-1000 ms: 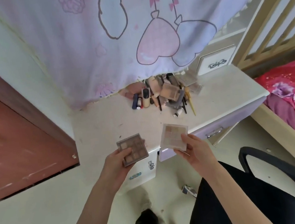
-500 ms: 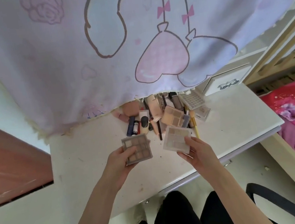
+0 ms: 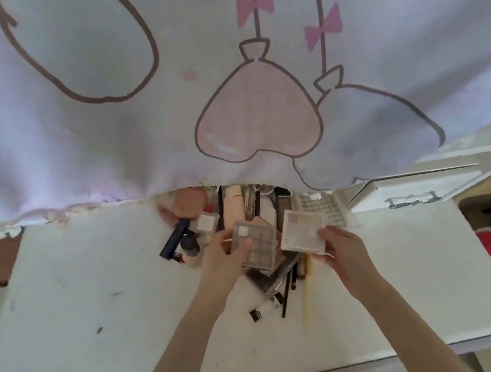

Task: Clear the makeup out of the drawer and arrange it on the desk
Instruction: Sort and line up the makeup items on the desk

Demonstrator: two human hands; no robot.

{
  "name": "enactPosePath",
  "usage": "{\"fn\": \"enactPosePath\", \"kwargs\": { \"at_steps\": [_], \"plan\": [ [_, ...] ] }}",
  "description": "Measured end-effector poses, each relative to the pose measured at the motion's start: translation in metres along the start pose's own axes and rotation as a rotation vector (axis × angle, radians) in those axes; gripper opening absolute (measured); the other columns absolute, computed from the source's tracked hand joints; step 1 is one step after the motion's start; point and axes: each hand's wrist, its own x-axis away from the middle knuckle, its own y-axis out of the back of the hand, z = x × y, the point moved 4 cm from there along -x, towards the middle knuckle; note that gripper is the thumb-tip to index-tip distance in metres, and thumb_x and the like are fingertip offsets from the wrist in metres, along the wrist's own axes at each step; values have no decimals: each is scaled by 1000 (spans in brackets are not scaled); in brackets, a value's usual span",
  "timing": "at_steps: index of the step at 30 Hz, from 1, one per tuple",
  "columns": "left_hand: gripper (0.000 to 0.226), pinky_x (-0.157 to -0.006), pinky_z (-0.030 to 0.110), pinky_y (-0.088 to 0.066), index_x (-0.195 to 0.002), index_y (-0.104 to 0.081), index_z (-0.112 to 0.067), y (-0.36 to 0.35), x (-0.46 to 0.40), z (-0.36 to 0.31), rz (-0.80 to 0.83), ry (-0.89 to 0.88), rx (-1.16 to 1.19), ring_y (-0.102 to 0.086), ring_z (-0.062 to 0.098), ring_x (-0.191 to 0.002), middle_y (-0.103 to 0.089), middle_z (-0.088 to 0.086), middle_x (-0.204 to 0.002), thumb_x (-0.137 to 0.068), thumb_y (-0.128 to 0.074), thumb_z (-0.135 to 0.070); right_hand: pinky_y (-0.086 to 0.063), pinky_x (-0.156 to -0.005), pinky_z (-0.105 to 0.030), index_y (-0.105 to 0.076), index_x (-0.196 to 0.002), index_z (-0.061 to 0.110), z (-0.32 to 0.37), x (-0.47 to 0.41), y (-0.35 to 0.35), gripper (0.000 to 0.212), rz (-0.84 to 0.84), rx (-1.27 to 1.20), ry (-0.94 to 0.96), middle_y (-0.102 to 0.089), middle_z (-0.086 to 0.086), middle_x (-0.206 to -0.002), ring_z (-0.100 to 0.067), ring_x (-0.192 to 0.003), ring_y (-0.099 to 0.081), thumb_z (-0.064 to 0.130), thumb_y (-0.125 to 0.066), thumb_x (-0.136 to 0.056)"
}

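Grey palette (image 3: 255, 242) gripped by left hand (image 3: 223, 260); right hand (image 3: 343, 247) grips pale palette (image 3: 302, 231).

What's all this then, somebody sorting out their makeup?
Yes. A person is leaning over a white desk, holding an eyeshadow palette in each hand above a heap of makeup at the back of the desk. The left hand grips a grey-brown palette; the right hand holds a paler palette by its edge. Neither palette has been set down yet. A cartoon-printed curtain hangs just behind the heap.
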Motion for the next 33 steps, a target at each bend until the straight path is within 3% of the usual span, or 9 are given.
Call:
{"fn": "enactPosePath", "kwargs": {
  "at_steps": [4,7,10,14,18,25,27,29,33],
  "plan": [
    [33,-86,43,-51,-115,-52,-20,-28,-23,-11,-113,-160,-208,-62,20,-94,-65,1,-104,-85,-63,-27,-53,-57,-20,-63,-102,1,12,-35,13,15,49,117,100,-67,-9,-86,-13,-69,-66,6,-52,-93],
    [37,-80,37,-53,-118,-51,-23,-39,-36,-12,-163,-245,-276,-62,16,-92,-65,-1,-106,-84,-62,-35,-58,-75,-30,-64,-107,3,10,-55,15,19,70,183,171,-70,-10,-91,-20,-81,-68,9,-57,-91],
    [37,-67,15,-43,-120,-51,-20,-45,-49,-16,-232,-396,-325,-56,5,-84,-60,-8,-98,-87,-62,-31,-59,-71,-27,-62,-107,8,9,-73,7,17,129,192,243,-70,-6,-92,-17,-79,-69,10,-58,-91],
    [40,-80,27,-40,-124,-48,-14,-49,-63,-21,-364,-576,-384,-51,18,-100,-55,3,-111,-87,-60,-26,-57,-75,-27,-55,-111,14,13,-93,-2,23,120,238,371,-65,0,-94,-12,-79,-67,10,-62,-89],
    [37,-79,22,-28,-126,-45,-10,-52,-60,-14,-444,-642,-555,-44,21,-105,-45,10,-123,-91,-53,-20,-54,-83,-31,-54,-99,15,8,-94,5,16,85,229,467,-65,-5,-99,-13,-83,-66,10,-63,-87],
    [32,-103,44,-27,-121,-54,-16,-69,-33,6,-518,-817,-1021,-32,28,-128,-44,8,-130,-93,-46,-28,-31,-73,3,-67,-112,10,0,-68,32,24,4,698,872,-62,3,-107,-6,-96,-54,11,-57,-90],
    [34,-110,47,-16,-118,-58,-22,-79,-30,12,-440,-945,-1114,-28,25,-134,-49,3,-131,-94,-40,-37,-26,-77,6,-69,-108,8,-3,-68,41,21,-81,844,987,-61,1,-111,-10,-101,-53,12,-59,-89],
    [44,-113,47,-11,-128,-52,-28,-90,-41,16,-278,-1016,-1267,-25,23,-138,-45,0,-139,-93,-30,-45,-27,-87,-7,-72,-101,8,-7,-75,53,18,-221,973,1063,-64,-2,-113,-19,-107,-55,14,-63,-86],
    [51,-106,54,-29,-127,-53,-28,-107,-68,14,-133,-1124,-1477,-43,32,-129,-50,7,-136,-87,-29,-46,-37,-90,-26,-64,-108,10,-12,-85,77,26,-395,875,909,-57,-3,-113,-20,-103,-52,23,-64,-86]
  ]
}}
